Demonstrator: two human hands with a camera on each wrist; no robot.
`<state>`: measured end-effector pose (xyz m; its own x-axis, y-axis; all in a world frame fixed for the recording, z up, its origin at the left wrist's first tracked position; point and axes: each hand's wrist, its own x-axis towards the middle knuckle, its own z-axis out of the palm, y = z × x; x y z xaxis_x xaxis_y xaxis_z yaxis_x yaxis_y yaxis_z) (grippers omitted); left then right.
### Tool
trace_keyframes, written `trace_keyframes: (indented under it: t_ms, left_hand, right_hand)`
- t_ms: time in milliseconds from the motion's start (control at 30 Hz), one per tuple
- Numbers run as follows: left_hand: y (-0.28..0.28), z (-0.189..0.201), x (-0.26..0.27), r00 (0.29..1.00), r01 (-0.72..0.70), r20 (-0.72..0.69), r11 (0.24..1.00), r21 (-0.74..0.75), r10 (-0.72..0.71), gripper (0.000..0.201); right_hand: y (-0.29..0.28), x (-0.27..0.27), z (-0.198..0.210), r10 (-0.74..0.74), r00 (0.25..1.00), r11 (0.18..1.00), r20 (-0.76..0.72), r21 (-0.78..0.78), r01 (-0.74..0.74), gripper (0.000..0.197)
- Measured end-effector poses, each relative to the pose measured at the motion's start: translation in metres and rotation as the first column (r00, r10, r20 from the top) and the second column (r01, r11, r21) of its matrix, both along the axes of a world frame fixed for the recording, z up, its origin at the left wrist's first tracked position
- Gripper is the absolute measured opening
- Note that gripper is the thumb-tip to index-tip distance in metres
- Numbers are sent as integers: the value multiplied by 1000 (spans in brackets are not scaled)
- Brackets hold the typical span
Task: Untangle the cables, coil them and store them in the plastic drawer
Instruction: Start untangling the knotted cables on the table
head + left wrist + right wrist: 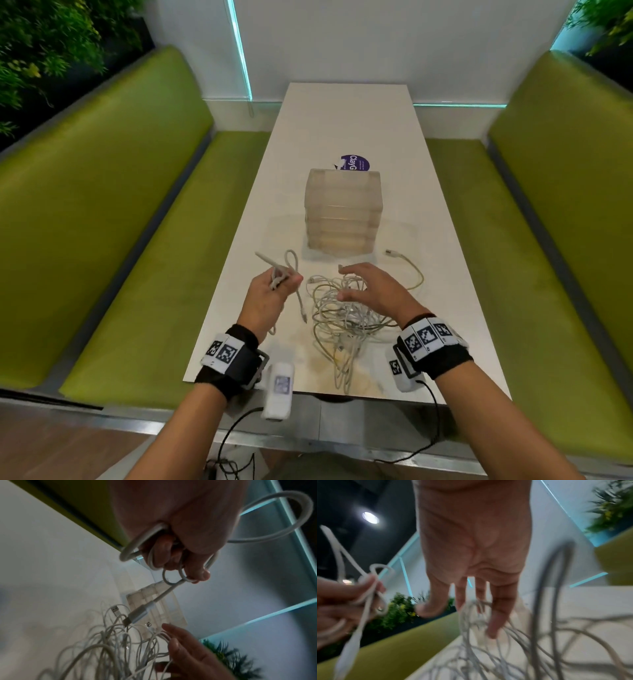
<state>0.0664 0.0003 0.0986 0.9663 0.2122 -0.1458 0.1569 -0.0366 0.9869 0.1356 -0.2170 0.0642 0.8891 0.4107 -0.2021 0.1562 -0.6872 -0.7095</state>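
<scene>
A: What's the left hand [265, 294] doing?

B: Its fingers [164, 550] are curled round a folded white cable [286, 270]. The head view shows a loop and one end sticking up from the fist; only the left wrist view shows the metal-sleeved USB plug [137, 615] hanging below it.

A: And the right hand [371, 287]?

B: Spread and relaxed, gripping nothing. It hovers over the tangled pile of cables [342, 318] on the white tabletop [346, 116]. The right wrist view has the fingertips [494, 628] in among the top strands; whether they touch is too blurred to tell.

A: Where's the plastic drawer unit [342, 212]?

B: Just beyond the pile, mid-tabletop, translucent, its drawers closed. The head view alone shows a purple sticker [354, 162] behind it and a yellowish cable [412, 270] curling out to the right of the pile. Green bench seats [113, 219] flank the tabletop.
</scene>
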Motion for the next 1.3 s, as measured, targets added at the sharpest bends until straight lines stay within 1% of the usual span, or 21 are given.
trace_keyframes:
  t_ms: [33, 100, 167, 233, 267, 333, 400, 467, 500, 633, 667, 733, 800, 833, 900, 933, 1000, 1067, 1133, 1200, 1300]
  left_hand:
    - [-1, -2, -5, 997, 71, -5, 997, 32, -71, 6]
    - [1, -13, -16, 971, 240, -48, 964, 113, -236, 19]
    - [0, -21, -28, 921, 389, -124, 899, 202, -370, 25]
    - [-4, -25, -40, 857, 514, -191, 817, 261, -478, 19]
    - [-7, -26, -46, 822, 569, -206, 769, 291, -530, 20]
    - [-11, -27, -58, 754, 652, -210, 672, 352, -622, 23]
    - [-13, -31, -67, 721, 688, -262, 618, 379, -642, 20]
    - [-14, -37, -74, 727, 687, -350, 631, 360, -592, 12]
    - [-15, -39, -77, 727, 685, -373, 642, 344, -577, 9]
    - [-17, -43, -83, 679, 731, -394, 618, 290, -619, 36]
    - [-15, -41, -85, 680, 726, -387, 646, 236, -623, 42]
    - [-8, -42, -89, 722, 674, -340, 724, 147, -603, 53]
    - [1, -42, -93, 797, 574, -275, 816, 67, -538, 55]
    - [3, -43, -95, 838, 502, -254, 865, 12, -483, 50]
    - [3, -39, -96, 910, 320, -244, 942, -99, -335, 26]
    - [3, -38, -96, 927, 244, -258, 961, -134, -271, 20]
    - [3, -39, -96, 948, 129, -262, 971, -200, -180, 31]
    - [4, -40, -94, 964, 31, -239, 944, -328, -115, 29]
    - [4, -40, -94, 962, 26, -244, 929, -370, -124, 24]
    - [2, -38, -94, 940, 121, -271, 945, -305, -208, 20]
    - [-4, -39, -95, 892, 265, -317, 942, -207, -321, 16]
  right_hand:
    - [-1, -5, 8, 13, 999, 997, 33, -72, -10, 56]
    - [-2, -22, 23, 24, 993, 990, 119, -140, -7, 51]
    - [2, -44, 42, 73, 989, 997, 128, -20, -71, 54]
    - [9, -69, 58, 165, 986, 971, -3, 175, -162, 60]
    - [13, -82, 62, 227, 971, 954, -76, 216, -207, 62]
    - [17, -100, 59, 328, 934, 935, -143, 192, -299, 63]
    - [16, -111, 51, 363, 913, 917, -185, 247, -315, 61]
    - [12, -117, 47, 362, 899, 898, -247, 352, -265, 65]
    - [11, -119, 45, 356, 900, 896, -252, 367, -251, 62]
    - [14, -121, 30, 248, 960, 933, -132, 299, -200, 19]
    - [13, -120, 26, 216, 967, 943, -132, 284, -172, 12]
    - [5, -116, 16, 167, 969, 960, -184, 254, -117, 9]
    - [-3, -117, 7, 144, 949, 966, -282, 247, -74, 10]
    - [-4, -119, 4, 145, 926, 962, -350, 267, -50, 11]
    - [-4, -126, -4, 160, 870, 959, -467, 284, -24, 12]
    - [-2, -131, -8, 169, 850, 963, -498, 267, -35, 13]
    - [1, -139, -18, 184, 825, 970, -534, 232, -67, 13]
    - [5, -147, -25, 186, 811, 975, -554, 206, -83, 13]
    - [9, -154, -30, 172, 822, 980, -543, 179, -87, 15]
    - [12, -159, -29, 114, 862, 984, -493, 175, -31, 34]
    - [16, -161, -25, 52, 912, 955, -407, 287, 74, 66]
